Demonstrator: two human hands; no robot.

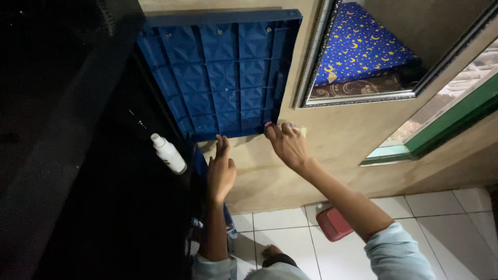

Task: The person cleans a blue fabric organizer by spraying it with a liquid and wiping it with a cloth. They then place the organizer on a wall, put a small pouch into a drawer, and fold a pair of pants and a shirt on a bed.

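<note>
**Hands at the lower edge of a blue panel**

Left hand (221,171) raised flat, fingers together and pointing up, open and gripping nothing, fingertips just below the bottom edge of the blue plastic panel (220,72); contact with the panel not clear. Right hand (287,145) up at the panel's lower right corner, fingers curled and pinched around a small pale yellowish object (301,129), too small to identify, pressed where panel corner meets wall.

Far left: dark, unlit surface (57,155) filling the frame's side, details lost in shadow. Against it, a white bottle (168,154) with a rounded cap, lying tilted, just left of the left hand and below the panel's lower left corner. Blue panel next, ribbed into a grid of faceted squares, set against the beige wall (332,150), top edge near the frame's top. Below the left forearm, a glimpse of more blue along the dark edge.

Right of the panel: framed mirror (363,96) with a silver patterned rim, tilted, showing blue fabric printed with yellow stars and moons. Further right, a green-framed window edge (446,124). Lower down, white floor tiles (456,223), a red container (333,224) on them just beside the right forearm, and light blue sleeves (397,254) at both arms.
</note>
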